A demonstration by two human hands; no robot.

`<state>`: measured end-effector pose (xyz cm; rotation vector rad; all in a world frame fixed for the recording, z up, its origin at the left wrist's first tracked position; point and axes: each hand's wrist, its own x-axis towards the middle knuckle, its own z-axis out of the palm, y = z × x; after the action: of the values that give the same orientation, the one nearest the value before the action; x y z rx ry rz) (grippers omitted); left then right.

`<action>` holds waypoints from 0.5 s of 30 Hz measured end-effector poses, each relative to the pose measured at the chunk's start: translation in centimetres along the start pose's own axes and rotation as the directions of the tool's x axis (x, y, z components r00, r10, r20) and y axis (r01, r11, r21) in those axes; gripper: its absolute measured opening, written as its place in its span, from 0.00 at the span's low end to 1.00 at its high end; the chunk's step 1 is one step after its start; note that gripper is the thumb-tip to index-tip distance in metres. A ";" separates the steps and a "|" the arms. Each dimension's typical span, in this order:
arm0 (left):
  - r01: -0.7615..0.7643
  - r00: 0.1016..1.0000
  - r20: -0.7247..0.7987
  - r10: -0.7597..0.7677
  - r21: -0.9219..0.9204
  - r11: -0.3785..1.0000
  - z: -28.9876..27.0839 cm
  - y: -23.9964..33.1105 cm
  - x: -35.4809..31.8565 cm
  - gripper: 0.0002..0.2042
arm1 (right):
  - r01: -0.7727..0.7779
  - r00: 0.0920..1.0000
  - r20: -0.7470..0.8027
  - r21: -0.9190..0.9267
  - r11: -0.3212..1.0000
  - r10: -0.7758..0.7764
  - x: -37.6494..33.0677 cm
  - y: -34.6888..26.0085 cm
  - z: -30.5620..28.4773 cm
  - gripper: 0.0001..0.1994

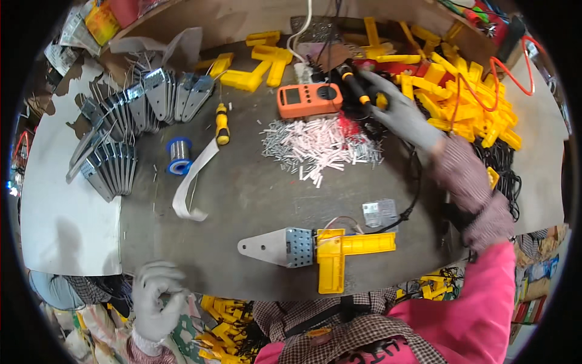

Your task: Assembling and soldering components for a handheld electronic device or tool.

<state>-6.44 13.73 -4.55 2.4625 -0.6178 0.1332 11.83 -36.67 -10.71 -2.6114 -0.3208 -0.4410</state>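
Note:
My gloved right hand (400, 115) reaches to the back right, its fingers closed around a yellow-and-black tool handle (381, 101); the rest of that tool is hidden. Just left of it is a black tool with yellow bands (353, 84). My gloved left hand (156, 300) hovers off the table's front left edge, fingers loosely curled and holding nothing. In front of me lies a yellow plastic T-shaped housing (331, 261) joined to a perforated metal heating plate (282, 247). Thin wires and a black cord (414, 188) run from the housing.
An orange multimeter (309, 99) stands behind a heap of screws and white sleeves (315, 142). Solder spool (179, 156), yellow screwdriver (222, 124) and paper strip (197, 182) lie left. Metal plates (139, 106) are stacked far left; yellow housings (479, 100) pile up right. A clear plastic piece (379, 213) lies nearby.

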 end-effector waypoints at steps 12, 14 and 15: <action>-0.081 0.996 -0.073 0.051 -0.526 0.847 16.5 6.4 12.9 0.06 | -0.184 0.810 -0.259 0.740 0.647 0.527 -4.1 -8.9 -5.6 0.14; -0.046 0.998 -0.061 0.017 -0.513 0.857 17.5 6.3 13.2 0.06 | -0.362 0.810 0.013 0.798 0.482 0.586 -4.9 -7.2 -3.8 0.16; -0.042 0.999 -0.050 0.018 -0.523 0.851 17.7 6.3 13.3 0.06 | -0.412 0.825 0.138 0.810 0.418 0.547 -5.2 -6.2 -3.2 0.16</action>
<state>1.71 -6.16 -12.75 1.9138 -0.5824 0.0232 4.42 -33.63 -7.40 -1.5948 0.2642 -0.1888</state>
